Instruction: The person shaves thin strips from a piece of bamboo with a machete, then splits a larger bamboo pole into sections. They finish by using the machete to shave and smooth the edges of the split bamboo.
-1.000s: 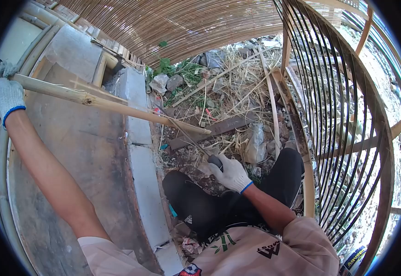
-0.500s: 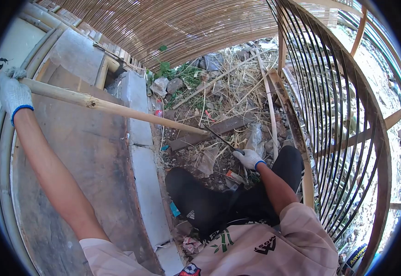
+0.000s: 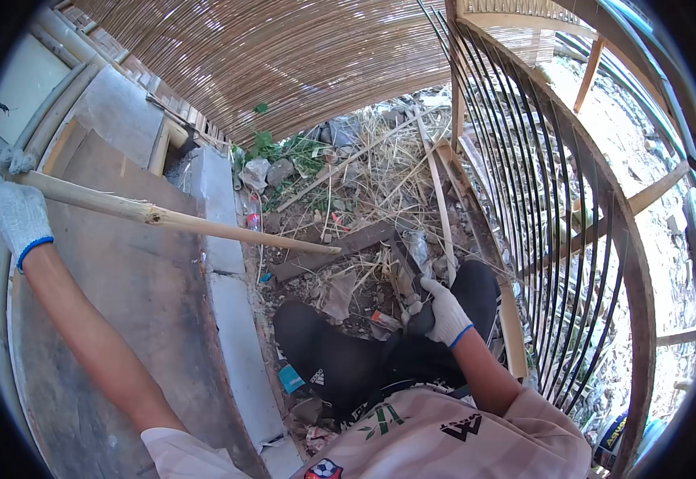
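Note:
A pale wooden pole slants from the far left toward the middle, its tapered tip free over the rubble. My left hand, in a white glove with a blue cuff, is wrapped round the pole's thick end beside a knotted grey cord. My right hand, gloved the same way, is closed on the dark handle of a knife just above my lap. The knife's dark blade points up and away, clear of the pole's tip.
A worn board and a row of pale blocks lie on the left. Woven slats form the back. At the right stands a curved wooden frame with dark rods. Straw, stones and a dark plank cover the ground.
My right hand has drawn the knife back from the pole's tip toward my lap and turned the blade. The view has shifted slightly; my left hand still holds the pole.

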`<state>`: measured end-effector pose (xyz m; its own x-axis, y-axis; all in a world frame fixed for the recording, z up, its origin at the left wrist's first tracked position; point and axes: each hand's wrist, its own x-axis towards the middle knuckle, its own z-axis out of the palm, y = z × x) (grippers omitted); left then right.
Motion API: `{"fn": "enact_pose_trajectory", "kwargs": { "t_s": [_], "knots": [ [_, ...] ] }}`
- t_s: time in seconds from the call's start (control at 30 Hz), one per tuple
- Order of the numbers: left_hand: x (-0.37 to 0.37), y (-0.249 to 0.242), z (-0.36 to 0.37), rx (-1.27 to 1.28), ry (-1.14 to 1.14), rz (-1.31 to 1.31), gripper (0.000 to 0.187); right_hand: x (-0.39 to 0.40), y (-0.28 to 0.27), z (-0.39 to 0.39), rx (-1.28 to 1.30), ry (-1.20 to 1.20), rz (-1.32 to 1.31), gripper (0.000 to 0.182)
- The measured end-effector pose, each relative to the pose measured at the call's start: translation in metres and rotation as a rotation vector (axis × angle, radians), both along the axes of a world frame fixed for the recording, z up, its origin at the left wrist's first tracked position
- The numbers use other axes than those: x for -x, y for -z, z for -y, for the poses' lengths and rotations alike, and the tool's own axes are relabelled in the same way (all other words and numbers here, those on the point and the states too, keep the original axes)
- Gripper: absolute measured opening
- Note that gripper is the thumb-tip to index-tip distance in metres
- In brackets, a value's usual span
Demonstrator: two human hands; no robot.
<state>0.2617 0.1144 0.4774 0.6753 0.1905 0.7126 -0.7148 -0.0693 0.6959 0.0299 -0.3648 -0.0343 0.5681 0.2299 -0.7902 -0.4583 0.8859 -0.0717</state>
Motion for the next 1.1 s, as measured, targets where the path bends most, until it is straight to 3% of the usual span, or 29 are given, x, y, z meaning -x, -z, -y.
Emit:
{"fn": "enact_pose_trajectory", "kwargs": {
  "t_s": [0.07,0.17,0.23,0.37,0.47,0.57,0.63,0.67,0.7,0.77,0.8,0.93,1.1],
  "knots": [
    [0.002,0.005,-0.001,0.025,0.119,-0.037,0.024,-0.001,0.019,0.002,0.023,0.062,-0.012,0.023],
    [0.011,0.013,0.033,-0.041,0.091,0.072,0.020,-0.015,0.036,-0.001,0.158,0.102,0.021,0.030],
    [0.024,0.021,0.063,0.059,-0.028,0.113,0.020,-0.027,0.041,-0.002,0.375,0.129,0.064,0.008],
    [0.021,0.025,0.042,0.011,0.013,0.095,0.022,-0.042,0.028,-0.003,0.421,0.205,0.012,0.014],
    [0.022,0.025,0.040,-0.002,0.039,0.123,0.024,-0.052,0.075,0.017,0.530,0.081,0.087,0.016],
    [0.022,0.023,0.037,-0.020,0.122,0.085,0.027,-0.060,0.077,0.030,0.678,-0.075,0.124,0.022],
    [0.028,0.025,0.052,-0.042,0.090,0.114,0.029,-0.070,0.079,0.037,1.060,-0.256,0.293,0.028],
    [0.032,0.027,0.061,-0.038,0.088,0.116,0.029,-0.063,0.068,0.036,1.389,-0.302,0.324,0.035],
    [0.038,0.030,0.073,-0.015,0.063,0.124,0.029,-0.067,0.077,0.041,1.393,-0.303,0.329,0.035],
    [0.046,0.028,0.082,0.006,0.033,0.137,0.030,-0.077,0.105,0.052,1.167,-0.208,0.346,0.039],
    [0.048,0.029,0.083,-0.015,0.070,0.142,0.029,-0.072,0.079,0.055,1.013,-0.239,0.325,0.053],
    [0.050,0.029,0.088,-0.026,0.090,0.155,0.026,-0.060,0.083,0.062,1.227,-0.393,0.293,0.056],
    [0.059,0.026,0.084,-0.045,0.149,0.180,0.024,-0.034,0.083,0.054,1.187,-0.401,0.299,0.062]
  ]
}}
